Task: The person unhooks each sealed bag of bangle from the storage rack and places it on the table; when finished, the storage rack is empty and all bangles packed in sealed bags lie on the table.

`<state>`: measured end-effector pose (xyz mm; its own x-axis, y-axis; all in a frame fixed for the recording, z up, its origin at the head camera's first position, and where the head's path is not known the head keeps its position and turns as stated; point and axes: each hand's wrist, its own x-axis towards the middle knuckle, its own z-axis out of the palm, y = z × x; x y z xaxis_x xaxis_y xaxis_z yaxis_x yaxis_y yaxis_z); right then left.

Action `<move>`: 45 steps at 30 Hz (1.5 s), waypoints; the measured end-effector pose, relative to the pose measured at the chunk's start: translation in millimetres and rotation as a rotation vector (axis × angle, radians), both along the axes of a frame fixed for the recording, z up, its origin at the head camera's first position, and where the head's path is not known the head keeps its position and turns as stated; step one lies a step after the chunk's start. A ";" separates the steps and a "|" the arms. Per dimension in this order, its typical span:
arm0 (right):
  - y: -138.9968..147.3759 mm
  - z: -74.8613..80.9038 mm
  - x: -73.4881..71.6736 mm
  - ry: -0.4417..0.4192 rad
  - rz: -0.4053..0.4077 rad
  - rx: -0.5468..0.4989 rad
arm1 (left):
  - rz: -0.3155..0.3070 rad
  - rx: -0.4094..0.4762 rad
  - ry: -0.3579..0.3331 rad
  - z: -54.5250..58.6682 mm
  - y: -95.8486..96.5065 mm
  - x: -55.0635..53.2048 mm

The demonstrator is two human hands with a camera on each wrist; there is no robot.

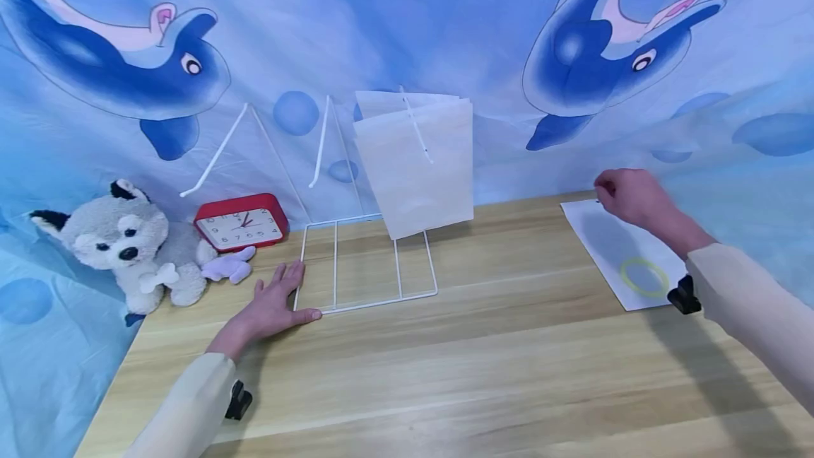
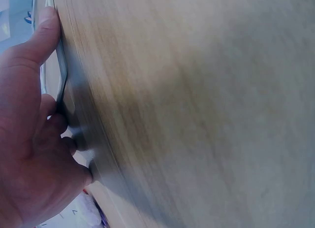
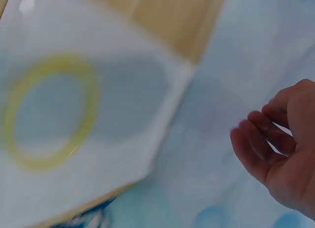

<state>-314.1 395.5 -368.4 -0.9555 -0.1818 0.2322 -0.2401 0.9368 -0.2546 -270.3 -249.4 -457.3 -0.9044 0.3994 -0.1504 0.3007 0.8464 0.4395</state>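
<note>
My left hand (image 1: 270, 306) lies spread at the front left corner of a white wire rack (image 1: 335, 267), its thumb on the front wire and its fingers by the left side wire. Pale folded sheets (image 1: 420, 182) hang in the rack, held up among its slanted prongs. Over the far end of a white sheet (image 1: 598, 253) on the right hovers my right hand (image 1: 629, 193). Its fingers are loosely bent, with nothing showing in them in the right wrist view. A yellow ring (image 3: 91, 105) is on that white sheet.
Left of the rack stand a red alarm clock (image 1: 243, 222) and a grey plush husky (image 1: 143, 246), with a small purple plush toy (image 1: 230, 265) in front. Behind the wooden table (image 1: 445, 373) hangs a blue cloth (image 1: 420, 20) printed with dolphins.
</note>
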 end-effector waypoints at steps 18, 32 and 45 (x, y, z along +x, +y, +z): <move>-159.8 89.0 9.8 0.106 0.315 -0.715 | 0.008 -0.015 0.000 -0.8 1.3 4.9; -184.3 108.1 -1.2 0.129 0.344 -0.783 | 0.012 -0.023 0.016 0.3 0.7 5.4; -192.5 113.1 -0.7 0.137 0.393 -0.709 | 0.028 0.000 -0.001 -2.1 1.4 12.7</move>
